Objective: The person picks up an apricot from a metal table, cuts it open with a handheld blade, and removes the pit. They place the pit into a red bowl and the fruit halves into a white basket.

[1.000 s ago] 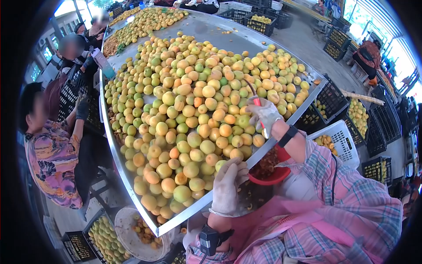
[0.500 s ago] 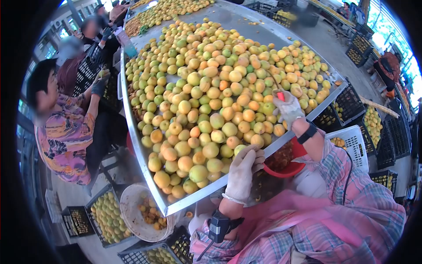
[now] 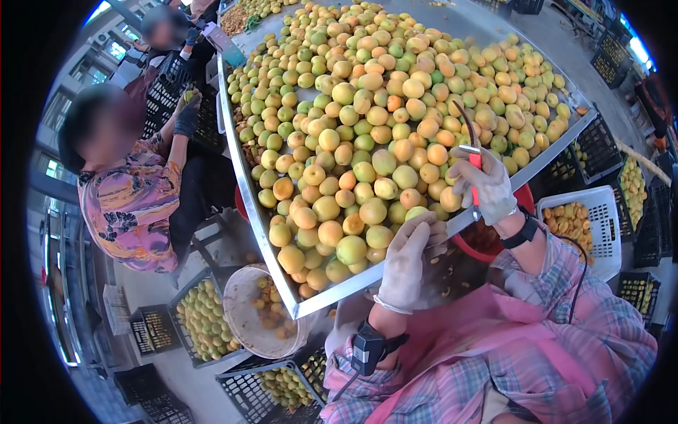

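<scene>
Fruit [image 3: 385, 162]; right hand [image 3: 489, 185] curled round knife [image 3: 475, 162].

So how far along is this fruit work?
Far from done, it seems: the white basket holds orange pieces, apparently cut. The right hand grips a red-handled curved knife; the left hand is at a green fruit, grip unclear. Remaining: the big fruit pile on the table.

A yellow-green fruit [image 3: 415, 212] is partly hidden behind the left hand [image 3: 407, 265], and a co-worker's head [image 3: 106, 127] is blurred.
</scene>
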{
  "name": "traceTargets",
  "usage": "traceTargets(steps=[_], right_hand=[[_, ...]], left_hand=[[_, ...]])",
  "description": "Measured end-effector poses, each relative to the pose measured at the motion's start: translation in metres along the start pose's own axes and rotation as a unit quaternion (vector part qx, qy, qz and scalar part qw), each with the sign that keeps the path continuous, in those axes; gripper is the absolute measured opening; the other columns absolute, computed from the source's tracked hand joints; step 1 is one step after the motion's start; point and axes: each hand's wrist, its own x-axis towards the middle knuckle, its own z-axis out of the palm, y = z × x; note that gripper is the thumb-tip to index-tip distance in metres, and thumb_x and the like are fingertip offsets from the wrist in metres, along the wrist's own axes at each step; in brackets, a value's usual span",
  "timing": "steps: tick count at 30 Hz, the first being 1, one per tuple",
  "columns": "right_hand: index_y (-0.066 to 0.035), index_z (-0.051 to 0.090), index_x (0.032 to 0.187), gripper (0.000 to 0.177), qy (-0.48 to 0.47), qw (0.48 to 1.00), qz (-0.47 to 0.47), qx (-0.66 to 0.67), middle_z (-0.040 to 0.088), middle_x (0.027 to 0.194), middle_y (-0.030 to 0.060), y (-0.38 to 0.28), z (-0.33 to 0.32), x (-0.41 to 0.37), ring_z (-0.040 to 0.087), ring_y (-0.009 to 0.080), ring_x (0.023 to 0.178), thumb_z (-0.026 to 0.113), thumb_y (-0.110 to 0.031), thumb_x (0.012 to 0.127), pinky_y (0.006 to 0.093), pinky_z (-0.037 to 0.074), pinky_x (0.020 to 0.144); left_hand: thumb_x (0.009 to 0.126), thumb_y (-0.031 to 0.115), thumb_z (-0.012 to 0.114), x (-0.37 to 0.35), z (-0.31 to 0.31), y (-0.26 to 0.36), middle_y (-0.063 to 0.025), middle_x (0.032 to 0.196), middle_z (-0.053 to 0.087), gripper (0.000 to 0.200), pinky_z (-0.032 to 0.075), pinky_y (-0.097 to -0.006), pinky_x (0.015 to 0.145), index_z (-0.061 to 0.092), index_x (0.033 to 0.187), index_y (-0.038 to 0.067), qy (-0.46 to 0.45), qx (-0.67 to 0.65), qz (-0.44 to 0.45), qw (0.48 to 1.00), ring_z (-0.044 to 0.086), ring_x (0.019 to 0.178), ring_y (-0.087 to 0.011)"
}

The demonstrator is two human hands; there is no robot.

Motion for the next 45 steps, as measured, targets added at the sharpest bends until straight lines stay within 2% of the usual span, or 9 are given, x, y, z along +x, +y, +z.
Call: traceTargets(steps=[10,14,19,25,28,36,38,44,45], right_hand=[[-0.007,0.062,0.103,0.023,0.020,0.993,0.087,0.076,0.059,0.070,0.0020,0.011,0.004,0.007,0.055,0.0077,0.050,0.058,-0.027,0.092,0.0212,0.040,0.040],[-0.009,0.063,0.100,0.023,0.011,0.990,0.099,0.101,0.060,0.070,0.0026,0.015,0.002,0.009,0.054,0.0084,0.048,0.061,-0.029,0.091,0.0216,0.038,0.038],[-0.009,0.063,0.100,0.022,0.015,0.989,0.094,0.114,0.060,0.070,0.0022,0.019,0.000,0.009,0.054,0.0084,0.048,0.062,-0.028,0.091,0.0216,0.037,0.038],[-0.008,0.063,0.100,0.020,0.036,0.984,0.079,0.157,0.060,0.069,0.0018,0.008,0.003,-0.004,0.053,0.0084,0.048,0.063,-0.026,0.090,0.0221,0.039,0.038],[-0.007,0.063,0.098,0.020,0.020,0.986,0.066,0.152,0.060,0.068,0.0015,0.005,0.003,-0.008,0.054,0.0085,0.048,0.064,-0.025,0.090,0.0221,0.040,0.039],[-0.004,0.061,0.100,0.021,-0.039,0.990,0.082,0.108,0.058,0.068,0.0029,0.016,0.009,-0.019,0.055,0.0085,0.049,0.057,-0.023,0.093,0.0217,0.041,0.042],[-0.003,0.060,0.101,0.021,-0.086,0.995,-0.016,0.039,0.058,0.069,0.0035,0.021,0.006,-0.023,0.055,0.0091,0.050,0.056,-0.022,0.093,0.0215,0.041,0.043],[0.001,0.059,0.103,0.024,-0.103,0.989,0.090,0.061,0.059,0.070,0.0052,-0.002,0.005,-0.034,0.056,0.0115,0.050,0.054,-0.020,0.093,0.0233,0.044,0.042],[-0.001,0.060,0.102,0.023,-0.103,0.985,0.104,0.092,0.059,0.068,0.0039,-0.002,0.004,-0.033,0.056,0.0098,0.049,0.057,-0.022,0.092,0.0222,0.043,0.040]], left_hand=[[0.097,0.011,0.048,-0.013,-0.002,0.012,-0.0105,0.102,0.063,0.027,0.048,-0.0264,0.082,0.055,0.118,-0.004,0.020,0.124,0.067,0.990,0.060,0.090,-0.0147],[0.094,0.003,0.050,-0.022,-0.013,0.030,-0.0053,0.095,0.064,0.020,0.046,-0.0216,0.074,0.060,0.111,-0.001,0.140,0.284,0.287,0.904,0.056,0.080,-0.0096],[0.094,0.007,0.055,-0.031,-0.050,0.043,-0.0069,0.100,0.066,0.021,0.048,-0.0241,0.080,0.061,0.111,-0.004,0.302,0.347,0.369,0.808,0.060,0.089,-0.0138],[0.093,0.023,0.055,-0.042,-0.077,0.051,-0.0227,0.104,0.065,0.033,0.049,-0.0390,0.083,0.060,0.113,-0.002,0.390,0.607,0.170,0.671,0.064,0.095,-0.0320],[0.093,0.031,0.055,-0.033,-0.077,0.042,-0.0263,0.106,0.063,0.041,0.048,-0.0433,0.084,0.057,0.118,-0.001,0.404,0.629,0.194,0.635,0.062,0.097,-0.0406],[0.091,0.025,0.061,-0.006,-0.058,0.037,-0.0233,0.113,0.063,0.046,0.046,-0.0429,0.090,0.050,0.127,0.000,0.379,0.524,0.242,0.723,0.061,0.103,-0.0393],[0.091,0.024,0.061,0.007,-0.061,0.034,-0.0234,0.123,0.059,0.049,0.045,-0.0407,0.094,0.048,0.132,0.000,0.359,0.520,0.309,0.711,0.057,0.112,-0.0387],[0.086,0.015,0.068,0.018,-0.040,0.042,-0.0201,0.119,0.058,0.050,0.046,-0.0369,0.092,0.049,0.130,0.001,0.373,0.471,0.252,0.759,0.059,0.107,-0.0303],[0.085,0.016,0.069,0.020,-0.043,0.040,-0.0194,0.117,0.058,0.049,0.047,-0.0374,0.092,0.050,0.128,0.001,0.370,0.511,0.296,0.717,0.059,0.105,-0.0307]])
